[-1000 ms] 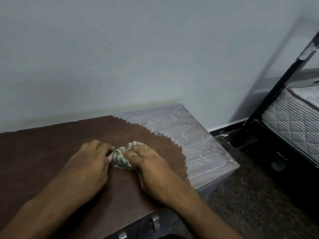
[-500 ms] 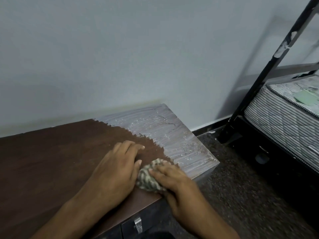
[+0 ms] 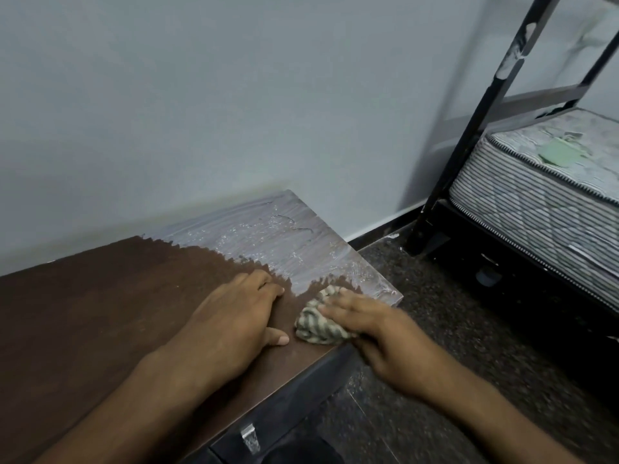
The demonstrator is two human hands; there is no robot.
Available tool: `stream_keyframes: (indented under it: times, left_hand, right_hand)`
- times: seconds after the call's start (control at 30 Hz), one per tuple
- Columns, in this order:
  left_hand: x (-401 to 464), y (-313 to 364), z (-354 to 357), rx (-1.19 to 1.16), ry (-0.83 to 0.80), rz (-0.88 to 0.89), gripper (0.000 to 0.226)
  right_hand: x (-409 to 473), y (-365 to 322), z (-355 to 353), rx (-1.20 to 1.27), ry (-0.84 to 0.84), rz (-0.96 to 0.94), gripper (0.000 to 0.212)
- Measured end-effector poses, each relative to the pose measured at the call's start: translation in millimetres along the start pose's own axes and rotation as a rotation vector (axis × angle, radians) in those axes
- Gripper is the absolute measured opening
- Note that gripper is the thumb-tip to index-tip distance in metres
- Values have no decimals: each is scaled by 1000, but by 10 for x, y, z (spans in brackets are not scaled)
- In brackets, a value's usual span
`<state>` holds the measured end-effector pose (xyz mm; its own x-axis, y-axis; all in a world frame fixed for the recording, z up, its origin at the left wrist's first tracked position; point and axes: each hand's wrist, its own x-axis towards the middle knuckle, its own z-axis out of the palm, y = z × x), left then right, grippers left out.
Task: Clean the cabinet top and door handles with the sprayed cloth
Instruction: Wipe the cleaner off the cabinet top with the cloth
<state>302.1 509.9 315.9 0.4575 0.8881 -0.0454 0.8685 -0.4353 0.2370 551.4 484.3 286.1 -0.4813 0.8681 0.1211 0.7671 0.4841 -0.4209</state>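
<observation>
The striped cloth [image 3: 320, 324] sits bunched up near the front right corner of the cabinet top [image 3: 100, 313], close to its front edge. The right hand [image 3: 378, 333] lies over it, fingers laid fairly straight across the wad and pressing it down; whether the thumb curls round it underneath I cannot tell. The left hand [image 3: 234, 319] rests flat on the bare wood at nine o'clock from the cloth, grip spread, holding nothing.

From where I stand the job looks somewhere in the middle. The brown stretch under and to the left of the hands looks wiped, by my guess. At twelve to one o'clock from the cloth a pale, streaky, wet-looking patch [image 3: 284, 239] covers the far right end of the top, running back to the wall [image 3: 234, 95], and I reckon that part is left to do. A metal door handle [image 3: 249, 438] shows below the front edge at six o'clock; neither hand is on it.
</observation>
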Motion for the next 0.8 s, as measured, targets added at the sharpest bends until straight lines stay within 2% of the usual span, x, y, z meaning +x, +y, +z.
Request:
stream_keyframes:
  times: [0.13,0.27,0.37,0.57,0.7,0.8]
  left_hand:
    - [42,29,-84,61,-105,-28,87]
    - [80,83,-84,102,-160,-64,84]
    - [90,92,-78,86,-162,-74,84]
    - [115,95,-121,60,-160,-79,88]
    - [98,65,-113,47,-143,-87,89]
    - [107,13,-112,34,-133,-66,91]
  right_hand:
    - [195,213,-155,-16,121,82,49]
    - [88,160,-36,-34,124,92,50]
    - [-36,183,-78,-7,123,77,55]
    - [322,217,-49,-54,264,207,52]
    - [68,-41,125,5,174,112,51]
    - [155,160,-6,-1,181,121,51]
